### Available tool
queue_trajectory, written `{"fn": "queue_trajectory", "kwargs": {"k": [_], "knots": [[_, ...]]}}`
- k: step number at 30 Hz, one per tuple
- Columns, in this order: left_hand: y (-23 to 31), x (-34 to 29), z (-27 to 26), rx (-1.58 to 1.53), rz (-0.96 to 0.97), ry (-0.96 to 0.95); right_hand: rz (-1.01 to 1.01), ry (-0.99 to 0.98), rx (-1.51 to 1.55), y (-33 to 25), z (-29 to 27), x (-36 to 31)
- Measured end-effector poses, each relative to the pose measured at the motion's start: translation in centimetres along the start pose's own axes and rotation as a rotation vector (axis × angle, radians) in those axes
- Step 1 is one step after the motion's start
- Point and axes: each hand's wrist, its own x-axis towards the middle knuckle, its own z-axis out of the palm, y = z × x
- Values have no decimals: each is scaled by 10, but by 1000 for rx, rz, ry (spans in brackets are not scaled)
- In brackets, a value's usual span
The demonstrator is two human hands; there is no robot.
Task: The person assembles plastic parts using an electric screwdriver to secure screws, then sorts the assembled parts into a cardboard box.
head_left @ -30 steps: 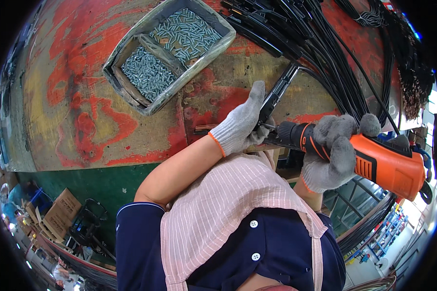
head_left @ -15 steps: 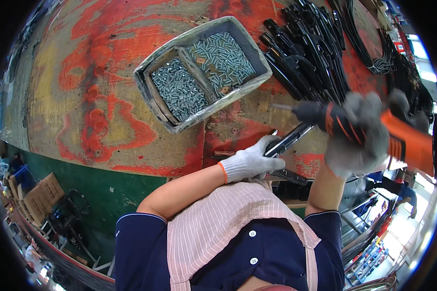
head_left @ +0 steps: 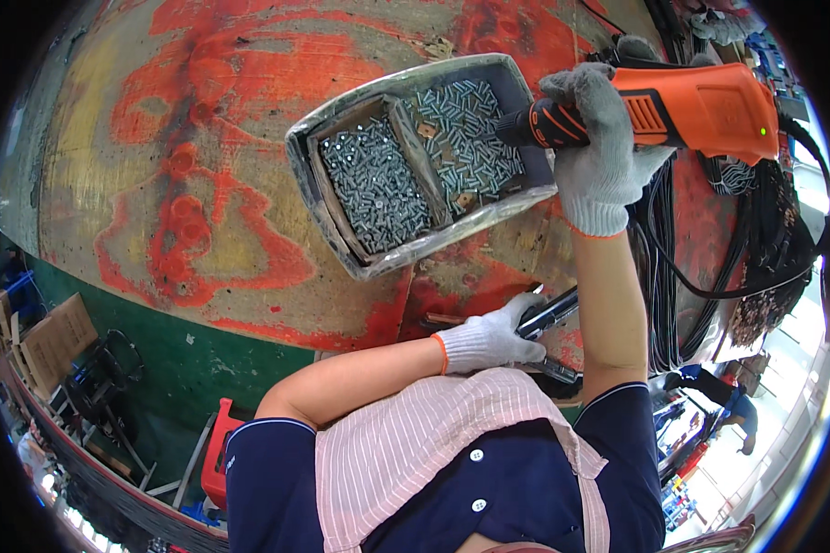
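A: What's the worktable (head_left: pixel 267 120) like?
B: Worn, with red patches over brownish board. A grey tray (head_left: pixel 461 229) sits on it, small metal screws (head_left: pixel 373 180) in both compartments.
A: And the right hand (head_left: pixel 599 157)?
B: Wrapped around an orange power driver (head_left: pixel 696 106), its black nose over the tray's right compartment. I can't tell whether it touches the screws.
A: The left hand (head_left: pixel 498 339)?
B: Closed around a dark bar (head_left: pixel 553 311) near the table's front edge. Black cables (head_left: pixel 659 267) lie farther right.
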Motion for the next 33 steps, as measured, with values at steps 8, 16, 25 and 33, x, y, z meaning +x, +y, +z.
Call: {"fn": "queue_trajectory", "kwargs": {"k": [8, 16, 25, 33], "knots": [[-6, 3, 0, -33, 6, -6, 128, -9, 131, -15, 7, -3], [7, 0, 0, -31, -47, -16, 38, 14, 134, -51, -11, 5], [14, -10, 4, 12, 21, 44, 11, -23, 231, -103, -40, -17], [-11, 10, 16, 149, 20, 46, -56, 61, -62, -119, -147, -62]]}}
